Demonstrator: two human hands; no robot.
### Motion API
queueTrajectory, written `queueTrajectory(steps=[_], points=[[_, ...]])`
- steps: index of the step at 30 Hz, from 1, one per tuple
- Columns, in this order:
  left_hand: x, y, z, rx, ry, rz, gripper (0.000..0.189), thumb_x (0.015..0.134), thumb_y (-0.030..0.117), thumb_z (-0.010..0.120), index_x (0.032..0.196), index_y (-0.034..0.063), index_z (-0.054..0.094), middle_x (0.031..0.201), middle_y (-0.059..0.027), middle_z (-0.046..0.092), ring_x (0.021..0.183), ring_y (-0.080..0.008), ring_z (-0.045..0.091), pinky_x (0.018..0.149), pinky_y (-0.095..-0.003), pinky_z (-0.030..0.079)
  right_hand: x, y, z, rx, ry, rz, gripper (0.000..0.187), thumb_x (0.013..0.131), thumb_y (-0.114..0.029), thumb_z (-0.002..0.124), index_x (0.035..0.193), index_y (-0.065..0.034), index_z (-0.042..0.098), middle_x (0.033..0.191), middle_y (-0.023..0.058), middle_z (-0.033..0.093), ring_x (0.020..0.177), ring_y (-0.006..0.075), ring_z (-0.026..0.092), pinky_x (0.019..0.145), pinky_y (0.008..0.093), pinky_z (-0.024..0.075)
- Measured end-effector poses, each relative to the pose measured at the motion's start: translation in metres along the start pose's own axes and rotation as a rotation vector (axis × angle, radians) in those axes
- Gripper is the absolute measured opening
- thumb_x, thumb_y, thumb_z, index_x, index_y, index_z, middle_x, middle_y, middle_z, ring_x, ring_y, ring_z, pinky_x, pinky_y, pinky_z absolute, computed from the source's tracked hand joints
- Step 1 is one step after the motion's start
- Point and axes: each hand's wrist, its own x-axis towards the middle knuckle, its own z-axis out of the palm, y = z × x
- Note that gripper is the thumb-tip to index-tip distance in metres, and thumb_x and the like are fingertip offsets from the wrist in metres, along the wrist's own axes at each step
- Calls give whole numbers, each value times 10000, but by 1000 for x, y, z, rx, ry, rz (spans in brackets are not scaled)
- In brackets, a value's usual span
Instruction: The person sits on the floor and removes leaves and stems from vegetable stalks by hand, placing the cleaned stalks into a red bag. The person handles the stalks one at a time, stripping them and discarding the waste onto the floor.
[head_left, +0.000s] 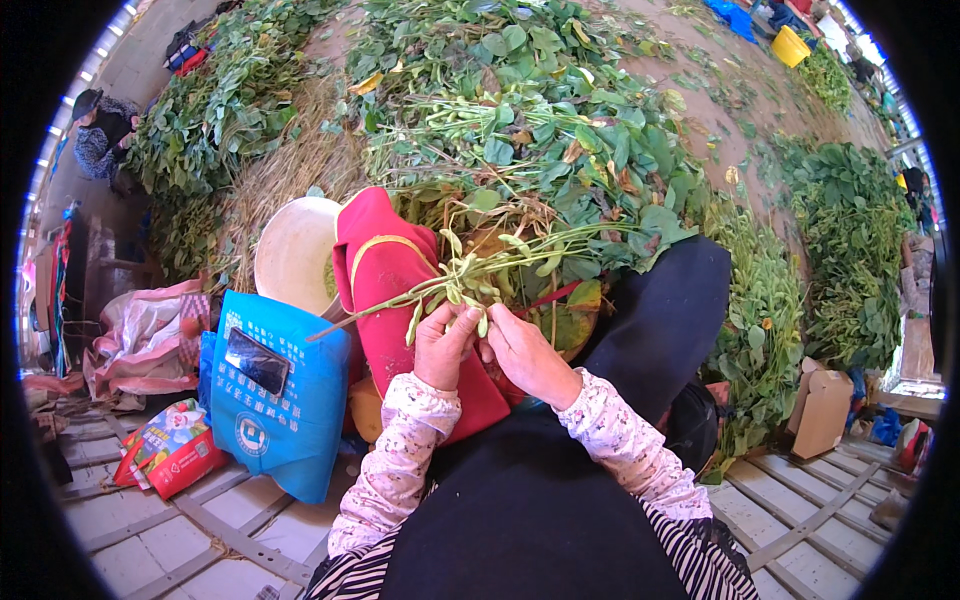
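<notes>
A green soybean plant (480, 271) hung with pods lies across my lap, its bare stem pointing left over a blue bag. My left hand (441, 349) has its thumb and fingers pinched on pods at the plant's near side. Close by on the right, my right hand (531, 358) has bent fingers beside a pod (483, 324); whether they grip anything is hidden. Under the plant, a red cloth (386, 322) with yellow trim covers my left leg. A white bucket (292, 244) stands tilted at the left, with something green inside.
Heaped soybean plants (525, 135) spread ahead. At the left stand the blue bag (281, 397) with a phone-like dark object (259, 361) on it, and a red printed bag (176, 450). A person (101, 139) sits far left. A cardboard box (821, 411) stands right.
</notes>
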Motion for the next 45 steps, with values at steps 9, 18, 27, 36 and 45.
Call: queueTrajectory(steps=[9, 18, 27, 36, 45], points=[[1, 0, -10, 139, -29, 169, 103, 893, 124, 545, 877, 31, 588, 638, 19, 521, 449, -21, 361, 398, -172, 239, 3, 5, 2, 70, -95, -45, 117, 922, -103, 369, 940, 1, 420, 667, 124, 528, 614, 260, 549, 604, 354, 438], [-19, 42, -29, 86, -130, -37, 124, 890, 113, 554, 980, 28, 549, 671, 47, 503, 474, -6, 366, 413, -150, 236, 14, -9, 22, -123, -122, -108, 106, 886, -96, 424, 940, -6, 404, 722, 229, 556, 690, 387, 574, 606, 468, 434], [-21, 56, -39, -166, -13, 3, 169, 886, 72, 447, 1021, 30, 540, 761, -27, 533, 476, -41, 386, 363, -166, 269, 25, -18, 23, -114, 71, -201, 130, 863, -78, 482, 981, -24, 475, 762, 184, 570, 672, 365, 581, 602, 437, 460], [-23, 67, -41, -658, -236, -30, 187, 868, 176, 450, 939, 15, 512, 869, -112, 504, 498, -126, 416, 332, -200, 303, 43, 19, 41, -734, 229, -498, 212, 779, -109, 603, 978, -93, 533, 850, 87, 548, 630, 274, 604, 503, 357, 501], [-26, 29, -8, -272, -18, -281, 191, 946, 211, 449, 928, 42, 537, 730, -13, 487, 514, -68, 433, 357, -165, 278, 42, 13, 19, -27, 375, -270, 153, 811, -52, 567, 931, -17, 479, 698, 91, 549, 608, 158, 555, 559, 293, 448]])
